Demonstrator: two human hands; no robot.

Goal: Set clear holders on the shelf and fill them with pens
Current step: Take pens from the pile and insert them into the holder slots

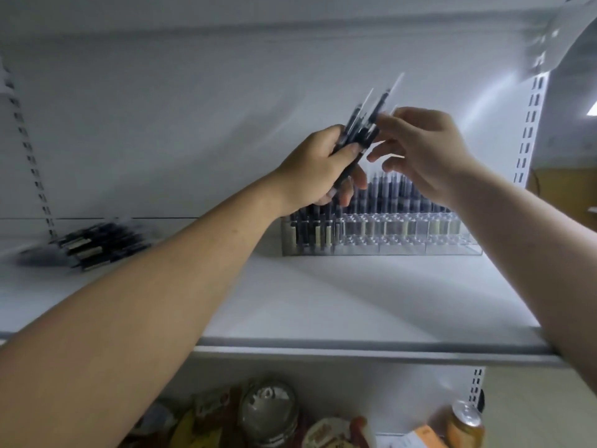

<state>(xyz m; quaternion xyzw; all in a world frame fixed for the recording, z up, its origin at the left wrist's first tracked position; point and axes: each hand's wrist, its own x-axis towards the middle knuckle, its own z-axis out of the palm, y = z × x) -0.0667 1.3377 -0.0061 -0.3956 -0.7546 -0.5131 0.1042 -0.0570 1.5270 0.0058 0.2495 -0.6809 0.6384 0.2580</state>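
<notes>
Many pens [362, 127] high above shelf [323, 302] edge

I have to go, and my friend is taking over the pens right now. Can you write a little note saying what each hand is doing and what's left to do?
Left hand: grips a bundle of dark pens, held up above the clear holder.
Right hand: fingertips at the bundle; too blurred to tell whether it pinches a pen.
Things: the holder stands at the back of the shelf. A loose pile of pens lies on the shelf to the left.
Done: holder set down; its back rows and left end hold pens.
Left: fill the front slots that look empty, from the bundle and then the pile.
</notes>
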